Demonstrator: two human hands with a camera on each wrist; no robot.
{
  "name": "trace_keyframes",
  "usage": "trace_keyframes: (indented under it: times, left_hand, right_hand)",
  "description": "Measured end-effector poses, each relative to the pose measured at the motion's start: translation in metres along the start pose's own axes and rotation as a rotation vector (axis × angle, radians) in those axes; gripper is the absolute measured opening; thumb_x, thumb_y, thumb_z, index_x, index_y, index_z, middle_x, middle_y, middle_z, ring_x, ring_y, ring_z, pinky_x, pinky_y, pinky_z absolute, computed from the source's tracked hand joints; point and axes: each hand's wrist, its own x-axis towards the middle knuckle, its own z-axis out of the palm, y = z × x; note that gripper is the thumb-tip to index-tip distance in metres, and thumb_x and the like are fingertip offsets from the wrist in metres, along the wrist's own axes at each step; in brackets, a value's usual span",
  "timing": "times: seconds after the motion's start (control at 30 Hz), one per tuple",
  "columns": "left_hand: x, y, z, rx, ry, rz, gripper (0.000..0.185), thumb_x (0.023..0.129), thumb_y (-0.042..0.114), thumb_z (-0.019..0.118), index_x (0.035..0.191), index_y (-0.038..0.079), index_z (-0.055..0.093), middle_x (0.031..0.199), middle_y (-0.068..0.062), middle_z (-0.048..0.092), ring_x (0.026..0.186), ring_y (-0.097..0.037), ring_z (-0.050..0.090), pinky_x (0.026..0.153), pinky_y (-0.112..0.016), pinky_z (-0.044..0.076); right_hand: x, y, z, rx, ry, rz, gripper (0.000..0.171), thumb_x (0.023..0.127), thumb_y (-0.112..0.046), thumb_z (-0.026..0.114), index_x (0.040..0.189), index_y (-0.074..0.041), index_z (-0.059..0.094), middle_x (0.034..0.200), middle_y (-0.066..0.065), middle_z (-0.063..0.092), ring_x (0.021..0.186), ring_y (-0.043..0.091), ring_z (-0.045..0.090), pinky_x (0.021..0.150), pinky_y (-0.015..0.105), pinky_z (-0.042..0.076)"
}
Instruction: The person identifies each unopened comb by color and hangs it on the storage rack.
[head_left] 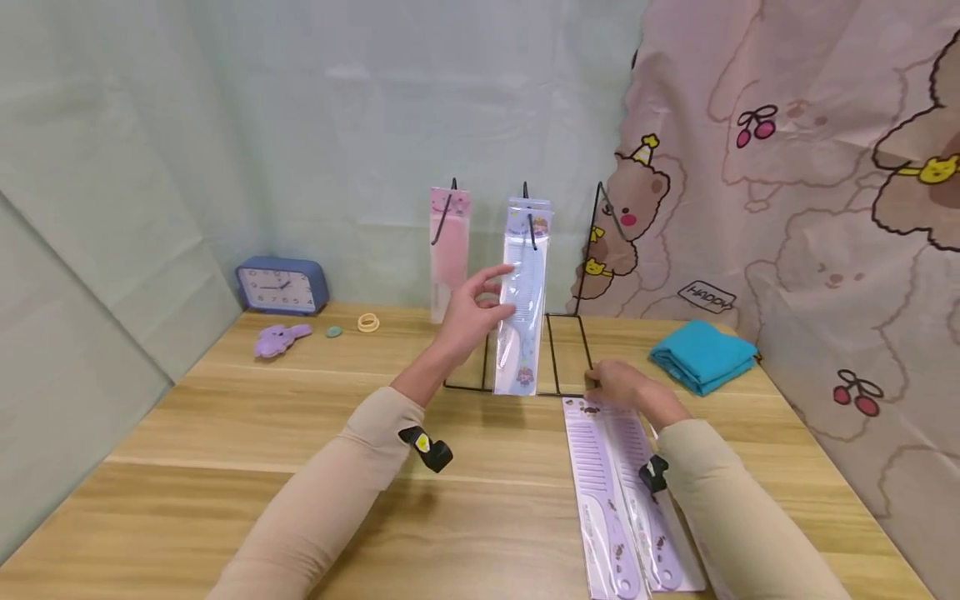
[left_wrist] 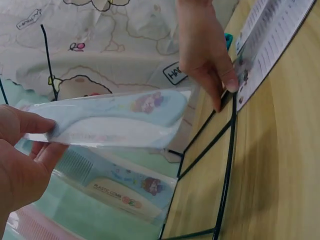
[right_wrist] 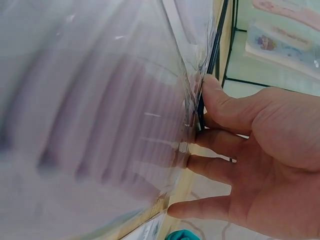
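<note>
Left hand (head_left: 468, 312) grip pinches the blue comb pack (head_left: 522, 312), hanging upright, handle down, on the rack (head_left: 570, 350).

In the right wrist view, the clear plastic sleeve of the purple comb packet (right_wrist: 95, 125) fills most of the picture as a blur, so its teeth show only as smeared bands. The right hand (right_wrist: 260, 160) is cut off by the right edge. In the head view, the purple wide-toothed combs' handles run off the bottom edge, and the right sleeve covers part of them.
</note>
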Motion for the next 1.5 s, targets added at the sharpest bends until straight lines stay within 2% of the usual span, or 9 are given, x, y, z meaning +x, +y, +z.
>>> trace_keyframes:
  times: [0.17, 0.4, 0.7, 0.83, 1.0, 1.07, 1.27, 1.5]
  left_hand:
    - [0.011, -0.005, -0.001, 0.011, 0.024, 0.009, 0.061, 0.085, -0.010, 0.070, 0.137, 0.019, 0.060, 0.118, -0.017, 0.055, 0.076, -0.017, 0.062, 0.064, -0.027, 0.056]
    - [0.023, -0.011, 0.001, 0.101, 0.083, 0.023, 0.062, 0.084, -0.012, 0.070, 0.136, 0.019, 0.061, 0.114, -0.017, 0.058, 0.087, -0.024, 0.066, 0.072, -0.033, 0.059]
    - [0.031, -0.016, 0.008, 0.185, 0.104, 0.039, 0.065, 0.084, -0.012, 0.070, 0.140, 0.020, 0.058, 0.116, -0.016, 0.059, 0.097, -0.028, 0.066, 0.078, -0.033, 0.059]
    - [0.030, -0.018, 0.008, 0.243, 0.097, 0.072, 0.067, 0.085, -0.013, 0.067, 0.144, 0.017, 0.054, 0.127, -0.018, 0.054, 0.109, -0.033, 0.061, 0.084, -0.036, 0.058]
    - [0.029, -0.023, 0.003, 0.272, 0.073, 0.130, 0.058, 0.085, -0.015, 0.065, 0.139, 0.006, 0.057, 0.135, -0.020, 0.045, 0.123, -0.038, 0.053, 0.098, -0.040, 0.051]
    - [0.027, -0.024, 0.002, 0.274, 0.073, 0.130, 0.054, 0.085, -0.016, 0.064, 0.135, 0.003, 0.059, 0.136, -0.021, 0.044, 0.126, -0.039, 0.051, 0.101, -0.042, 0.049]
    - [0.023, -0.029, -0.005, 0.343, 0.063, 0.119, 0.043, 0.088, -0.008, 0.067, 0.129, 0.005, 0.064, 0.137, -0.016, 0.049, 0.128, -0.036, 0.050, 0.107, -0.049, 0.042]
    - [0.007, -0.034, -0.022, 0.312, 0.012, 0.089, 0.040, 0.092, -0.003, 0.067, 0.131, 0.005, 0.062, 0.138, -0.015, 0.048, 0.131, -0.035, 0.047, 0.109, -0.051, 0.039]
  right_hand:
    - [0.001, -0.002, -0.001, -0.036, 0.001, -0.045, 0.048, 0.098, -0.012, 0.065, 0.136, 0.014, 0.052, 0.137, 0.031, 0.053, 0.129, 0.045, 0.049, 0.106, 0.054, 0.041]
    - [0.000, -0.003, -0.001, -0.002, -0.014, -0.004, 0.050, 0.099, -0.012, 0.064, 0.139, 0.014, 0.048, 0.143, 0.031, 0.048, 0.133, 0.047, 0.043, 0.108, 0.055, 0.038]
    - [0.001, 0.000, 0.000, 0.007, -0.012, 0.019, 0.051, 0.099, -0.013, 0.064, 0.140, 0.012, 0.048, 0.143, 0.030, 0.048, 0.135, 0.046, 0.042, 0.109, 0.055, 0.037]
    - [0.001, 0.000, -0.001, 0.025, -0.013, 0.029, 0.051, 0.099, -0.012, 0.064, 0.141, 0.012, 0.048, 0.145, 0.030, 0.046, 0.136, 0.046, 0.040, 0.109, 0.055, 0.037]
    - [0.000, -0.001, -0.002, 0.025, -0.015, 0.027, 0.051, 0.099, -0.012, 0.064, 0.140, 0.012, 0.048, 0.144, 0.029, 0.047, 0.135, 0.046, 0.041, 0.108, 0.055, 0.038]
    - [0.000, 0.000, -0.002, 0.019, -0.015, 0.026, 0.050, 0.099, -0.012, 0.064, 0.140, 0.011, 0.049, 0.144, 0.029, 0.048, 0.135, 0.045, 0.042, 0.108, 0.055, 0.038]
    - [0.000, 0.000, -0.002, 0.003, -0.016, 0.028, 0.051, 0.099, -0.014, 0.064, 0.141, 0.011, 0.049, 0.144, 0.028, 0.048, 0.135, 0.045, 0.042, 0.108, 0.055, 0.038]
    - [-0.001, -0.002, -0.003, 0.019, -0.017, 0.020, 0.050, 0.099, -0.013, 0.063, 0.140, 0.011, 0.049, 0.142, 0.029, 0.050, 0.133, 0.045, 0.044, 0.107, 0.055, 0.039]
